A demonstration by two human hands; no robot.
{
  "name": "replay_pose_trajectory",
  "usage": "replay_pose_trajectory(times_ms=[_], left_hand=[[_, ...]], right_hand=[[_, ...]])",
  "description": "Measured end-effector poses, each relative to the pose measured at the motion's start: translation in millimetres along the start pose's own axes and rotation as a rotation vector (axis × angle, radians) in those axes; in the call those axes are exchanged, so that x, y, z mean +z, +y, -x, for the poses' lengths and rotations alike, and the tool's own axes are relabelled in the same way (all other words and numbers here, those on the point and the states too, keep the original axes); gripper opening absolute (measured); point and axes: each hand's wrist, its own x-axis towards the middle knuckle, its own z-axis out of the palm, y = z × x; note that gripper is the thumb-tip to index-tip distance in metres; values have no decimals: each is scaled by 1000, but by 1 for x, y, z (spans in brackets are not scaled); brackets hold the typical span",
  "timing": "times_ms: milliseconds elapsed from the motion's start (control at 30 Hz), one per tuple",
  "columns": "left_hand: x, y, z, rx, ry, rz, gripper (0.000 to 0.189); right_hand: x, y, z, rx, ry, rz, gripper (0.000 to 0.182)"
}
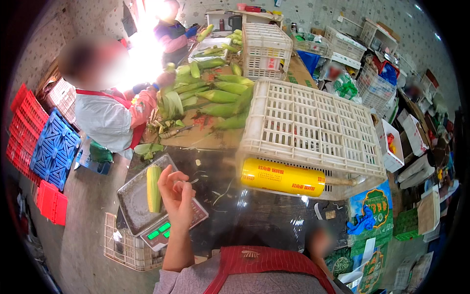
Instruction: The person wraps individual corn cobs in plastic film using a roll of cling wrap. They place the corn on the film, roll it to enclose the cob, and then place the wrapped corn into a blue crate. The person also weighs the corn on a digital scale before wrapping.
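My left hand is raised over the right side of a digital scale, its fingers loosely curled and apart, with nothing held. Beside it, a partly husked ear of corn lies lengthwise on the scale's metal tray. Green digits glow on the scale's display. My right hand is low at the table's front edge, blurred, so its grip is unclear. A yellow roll of cling film lies across the front of an upturned white plastic crate, ahead of that hand.
Unhusked corn is heaped on cardboard beyond the dark table. One co-worker stands at the left side, another farther back. A knife lies near the husks. Blue gloves rest on green bags at the right.
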Motion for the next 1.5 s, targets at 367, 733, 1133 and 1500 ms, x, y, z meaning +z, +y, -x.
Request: replay_pose_trajectory(times_ms=[367, 733, 1133, 1500], left_hand=[[7, -2, 0, 7, -27, 18, 58], [4, -2, 2, -38, -23, 25, 61], [3, -6, 2, -54, -30, 13, 60], [4, -8, -15, -64, -13, 2, 58]], right_hand=[[23, -6, 20, 77, -52, -47, 26], [38, -13, 37, 88, -144, -87, 30], [39, -13, 37, 172, -92, -306, 37], [1, 7, -1, 88, 7, -235, 26]])
